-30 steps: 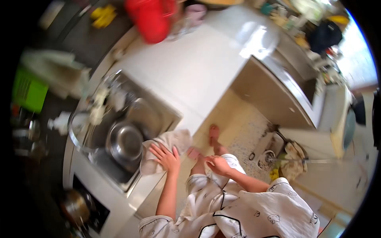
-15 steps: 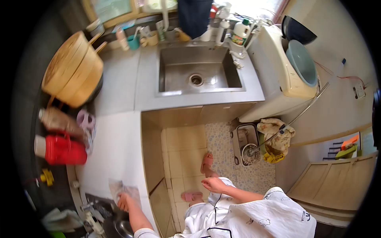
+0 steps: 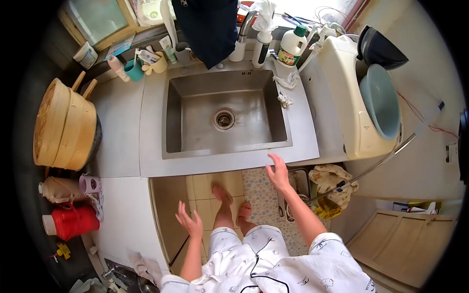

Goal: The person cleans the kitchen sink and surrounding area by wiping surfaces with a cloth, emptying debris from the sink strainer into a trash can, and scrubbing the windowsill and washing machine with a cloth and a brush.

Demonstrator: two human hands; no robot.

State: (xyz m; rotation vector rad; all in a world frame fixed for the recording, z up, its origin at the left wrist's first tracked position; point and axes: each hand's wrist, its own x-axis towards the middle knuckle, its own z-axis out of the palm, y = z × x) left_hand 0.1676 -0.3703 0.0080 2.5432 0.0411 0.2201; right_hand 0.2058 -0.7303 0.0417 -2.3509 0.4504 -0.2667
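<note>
Sink (image 3: 195, 117) with a round drain (image 3: 224, 119) is set into the grey surface (image 3: 117, 127). Right hand (image 3: 279, 176) is near the sink's front edge, thumb and fingers apart; left hand (image 3: 192, 226), likewise with thumb and fingers apart, is farther from the sink, before its left half. Green-capped bottle (image 3: 293, 46) stands behind the sink's right corner, bamboo steamer (image 3: 63, 124) to its left. Cloth (image 3: 142, 266) lies well apart from the sink, nearer and leftward.

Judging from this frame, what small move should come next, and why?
Probably extend the right hand over the steel sink ahead, toward the faucet: that hand is open, holds nothing and appears beside the sink's front edge, while the left hand, also open, is farther from it. The cloth lies on the counter, in neither hand.
</note>
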